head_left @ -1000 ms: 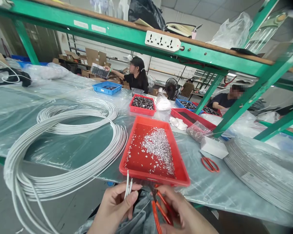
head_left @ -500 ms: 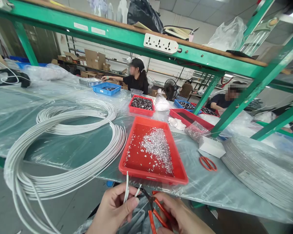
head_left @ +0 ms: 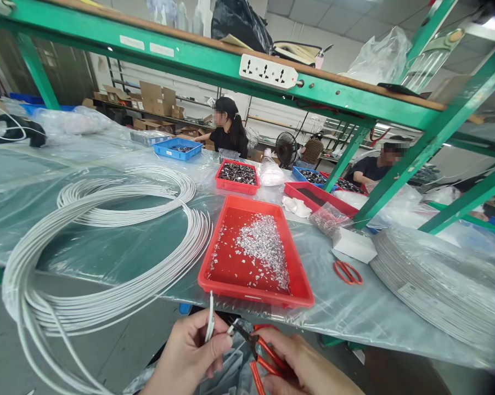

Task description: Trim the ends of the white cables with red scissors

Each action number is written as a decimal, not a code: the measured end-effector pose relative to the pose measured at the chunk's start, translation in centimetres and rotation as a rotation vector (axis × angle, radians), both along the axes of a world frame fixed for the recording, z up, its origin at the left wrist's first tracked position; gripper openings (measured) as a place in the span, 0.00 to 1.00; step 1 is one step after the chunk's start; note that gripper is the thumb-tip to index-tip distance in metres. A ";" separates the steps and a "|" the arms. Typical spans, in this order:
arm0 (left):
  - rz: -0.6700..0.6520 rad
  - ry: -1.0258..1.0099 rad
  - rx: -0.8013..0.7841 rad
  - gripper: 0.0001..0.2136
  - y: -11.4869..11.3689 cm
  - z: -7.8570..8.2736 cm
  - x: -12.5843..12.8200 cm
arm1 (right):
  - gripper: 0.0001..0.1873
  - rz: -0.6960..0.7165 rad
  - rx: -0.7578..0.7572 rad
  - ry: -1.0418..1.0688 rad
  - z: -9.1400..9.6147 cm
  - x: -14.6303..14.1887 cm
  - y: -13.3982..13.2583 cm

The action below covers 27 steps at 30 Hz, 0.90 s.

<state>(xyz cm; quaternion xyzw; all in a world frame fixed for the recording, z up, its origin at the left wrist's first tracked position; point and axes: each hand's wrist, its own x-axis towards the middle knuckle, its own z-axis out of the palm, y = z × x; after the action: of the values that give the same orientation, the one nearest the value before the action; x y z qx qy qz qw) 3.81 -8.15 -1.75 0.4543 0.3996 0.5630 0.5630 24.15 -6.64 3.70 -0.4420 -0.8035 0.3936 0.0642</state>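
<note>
My left hand (head_left: pixel 190 351) pinches the ends of thin white wires (head_left: pixel 210 318), which stick up just below the table's front edge. My right hand (head_left: pixel 305 367) grips red-handled pliers (head_left: pixel 258 354), whose dark tip touches one wire end beside my left thumb. Directly beyond both hands sits a red tray (head_left: pixel 301 285) holding a heap of small silvery metal pieces (head_left: pixel 262 247). A large coil of white wire (head_left: pixel 103 296) lies on the table to the left and hangs over its edge.
Red scissors (head_left: pixel 347 271) and a small white box (head_left: pixel 353 244) lie right of the tray, beside a wrapped wire coil (head_left: pixel 440 285). More red and blue trays stand farther back. Two people work across the table. A green shelf frame (head_left: pixel 379 104) with a socket strip runs overhead.
The pliers swung from pointing down to pointing left, their tip now at one wire end. One wire has been separated from the bundle in my left hand.
</note>
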 end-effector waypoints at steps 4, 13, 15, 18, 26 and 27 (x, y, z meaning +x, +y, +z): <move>-0.270 -0.209 -0.085 0.22 -0.2 -0.1 -0.5 | 0.19 0.020 0.000 -0.026 0.3 0.1 -0.1; -0.424 -0.296 -0.147 0.22 0.2 -0.4 -0.1 | 0.07 -0.239 0.033 0.542 -1.9 -2.1 0.8; -0.393 -0.163 -0.104 0.23 0.3 -0.6 0.2 | 0.10 -0.319 -0.082 0.795 -2.8 -3.3 0.8; -0.335 -0.025 -0.048 0.25 0.2 -0.6 0.3 | 0.10 -0.281 -0.283 1.031 -3.9 -5.2 0.8; -0.190 0.089 0.075 0.22 0.3 -0.3 -0.4 | 0.21 -0.230 -0.652 1.188 -5.6 -7.5 1.1; -0.163 0.111 0.083 0.22 0.4 -0.4 -0.5 | 0.20 -0.251 -0.621 1.196 -5.7 -7.5 1.1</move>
<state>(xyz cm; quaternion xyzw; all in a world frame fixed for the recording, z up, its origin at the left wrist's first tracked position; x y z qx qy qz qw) 3.35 -7.77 -2.14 0.5385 0.3682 0.5056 0.5646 16.68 -5.50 -2.00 -0.2363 -0.4227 0.7717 0.4122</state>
